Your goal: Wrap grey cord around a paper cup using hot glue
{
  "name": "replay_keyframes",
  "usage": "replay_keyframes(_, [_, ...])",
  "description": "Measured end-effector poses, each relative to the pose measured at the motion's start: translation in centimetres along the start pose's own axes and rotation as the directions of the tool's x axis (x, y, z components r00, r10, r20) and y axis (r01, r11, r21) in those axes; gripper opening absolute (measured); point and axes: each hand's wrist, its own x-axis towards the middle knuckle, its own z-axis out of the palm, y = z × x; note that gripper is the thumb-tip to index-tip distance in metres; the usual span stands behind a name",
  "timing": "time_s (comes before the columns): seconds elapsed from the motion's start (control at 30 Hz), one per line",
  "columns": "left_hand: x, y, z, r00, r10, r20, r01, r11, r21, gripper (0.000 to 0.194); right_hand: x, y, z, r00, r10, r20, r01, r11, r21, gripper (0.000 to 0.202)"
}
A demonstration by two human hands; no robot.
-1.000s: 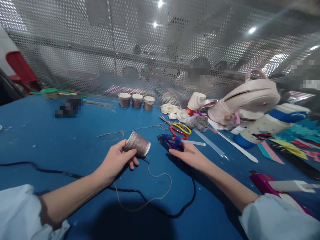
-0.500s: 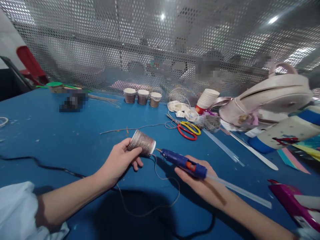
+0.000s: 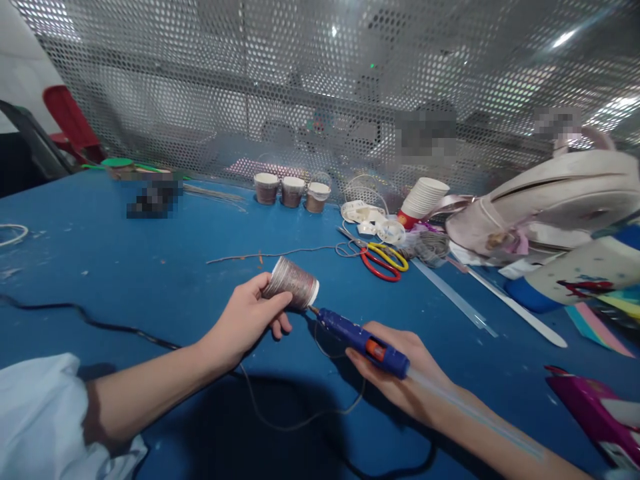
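A paper cup (image 3: 296, 283) wrapped in grey-brown cord lies tilted on its side in my left hand (image 3: 253, 310), thumb on the near side and fingers behind and under it. My right hand (image 3: 395, 367) is closed around a blue hot glue gun (image 3: 357, 337), with a clear glue stick (image 3: 475, 415) sticking out of its back end. The gun's nozzle is at the lower edge of the cup's white end; whether it touches I cannot tell. A loose thin cord (image 3: 295, 427) loops over the table below the cup.
Red-and-yellow scissors (image 3: 383, 261) lie beyond my right hand, near a ball of grey cord (image 3: 431, 248). Farther back stand three wrapped cups (image 3: 291, 193) and a stack of paper cups (image 3: 425, 200). A pale bag (image 3: 545, 200) and a magenta object (image 3: 593, 410) are at right.
The glue gun's nozzle has moved from beside the cup's white end to its lower edge, the gun tilting a little. The whole view has shifted slightly; my left hand keeps its hold.
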Motion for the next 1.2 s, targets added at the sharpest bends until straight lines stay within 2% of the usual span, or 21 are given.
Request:
replay_keyframes(0.17, [-0.1, 0.3, 0.1, 1.0, -0.015, -0.004, 0.015, 1.0, 0.007, 0.016, -0.4, 0.6, 0.0, 0.998, -0.055, 0.018, 0.055, 0.998, 0.037, 0.007])
replay_keyframes(0.3, [-0.3, 0.4, 0.1, 1.0, -0.016, -0.009, 0.016, 1.0, 0.015, 0.018, -0.4, 0.5, -0.1, 0.994, -0.094, 0.054, 0.096, 0.995, -0.025, 0.007])
replay_keyframes(0.67, [-0.4, 0.6, 0.2, 1.0, -0.014, -0.013, 0.014, 1.0, 0.018, 0.018, -1.1, 1.5, 0.6, 0.987, -0.158, 0.04, 0.161, 0.983, -0.083, 0.007])
replay_keyframes(1.2, [-0.5, 0.8, 0.1, 1.0, -0.017, -0.01, 0.017, 0.999, 0.036, 0.017, -1.2, 1.2, 0.8, 0.966, -0.259, 0.019, 0.258, 0.947, -0.193, 0.007])
